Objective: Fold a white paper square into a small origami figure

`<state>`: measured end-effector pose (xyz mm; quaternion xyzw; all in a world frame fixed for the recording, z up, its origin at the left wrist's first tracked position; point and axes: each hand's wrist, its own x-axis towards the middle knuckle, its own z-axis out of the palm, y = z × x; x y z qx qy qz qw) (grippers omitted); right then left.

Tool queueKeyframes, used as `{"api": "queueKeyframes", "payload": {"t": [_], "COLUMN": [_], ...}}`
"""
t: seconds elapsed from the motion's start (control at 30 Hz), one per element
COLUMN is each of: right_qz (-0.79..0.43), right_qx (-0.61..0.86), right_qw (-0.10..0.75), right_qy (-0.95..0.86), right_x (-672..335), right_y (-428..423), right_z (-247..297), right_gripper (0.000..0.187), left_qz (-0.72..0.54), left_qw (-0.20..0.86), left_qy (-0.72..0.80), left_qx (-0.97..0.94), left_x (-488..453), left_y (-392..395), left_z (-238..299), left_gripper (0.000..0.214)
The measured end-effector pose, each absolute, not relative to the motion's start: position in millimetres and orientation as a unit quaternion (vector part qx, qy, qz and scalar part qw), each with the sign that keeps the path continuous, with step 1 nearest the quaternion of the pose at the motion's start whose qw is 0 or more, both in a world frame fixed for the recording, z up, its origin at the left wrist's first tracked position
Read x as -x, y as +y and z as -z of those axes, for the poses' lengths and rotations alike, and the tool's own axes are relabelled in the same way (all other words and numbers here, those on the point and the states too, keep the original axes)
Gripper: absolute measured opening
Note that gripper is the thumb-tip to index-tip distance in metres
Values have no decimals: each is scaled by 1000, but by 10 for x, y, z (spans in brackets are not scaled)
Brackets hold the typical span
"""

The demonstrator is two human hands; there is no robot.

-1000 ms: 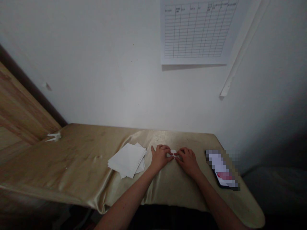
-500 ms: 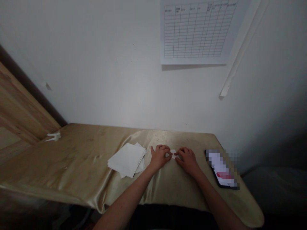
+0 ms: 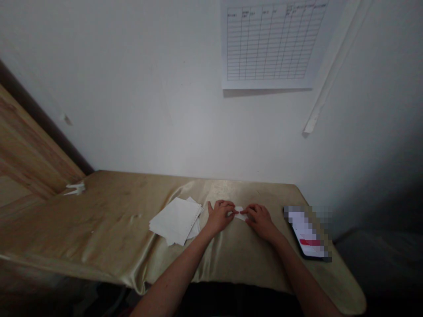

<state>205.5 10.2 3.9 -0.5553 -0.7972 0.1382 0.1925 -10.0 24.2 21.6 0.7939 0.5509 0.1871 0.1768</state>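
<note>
A small white piece of paper (image 3: 240, 213) lies on the table's golden satin cloth (image 3: 109, 224). My left hand (image 3: 220, 216) has its fingers curled and pinches the paper's left end. My right hand (image 3: 262, 219) is curled too and presses on the paper's right end. Most of the paper is hidden under my fingers.
A loose stack of white sheets (image 3: 176, 220) lies just left of my left hand. A phone (image 3: 308, 237) with a lit screen lies at the right. A small white scrap (image 3: 75, 189) sits at the far left. A ruled chart (image 3: 269, 43) hangs on the wall; a wooden door (image 3: 29, 158) stands left.
My right hand has slid slightly to the right along the paper, showing a little more of it. The left hand has hardly moved.
</note>
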Motion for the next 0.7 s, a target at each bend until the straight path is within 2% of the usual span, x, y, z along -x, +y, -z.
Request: {"api": "queueKeyframes", "payload": {"t": [0.7], "right_qz": [-177], "right_qx": [506], "right_qw": [180], "right_qy": [-824], "right_x": [-2191], "right_y": [126], "right_z": [-28], "right_gripper": [58], "left_qz": [-180], "left_qw": [184], "left_qy": [546], "left_qx": [-797], "left_x": [101], "left_y": [228], "left_z": [-252], "left_gripper": [19]}}
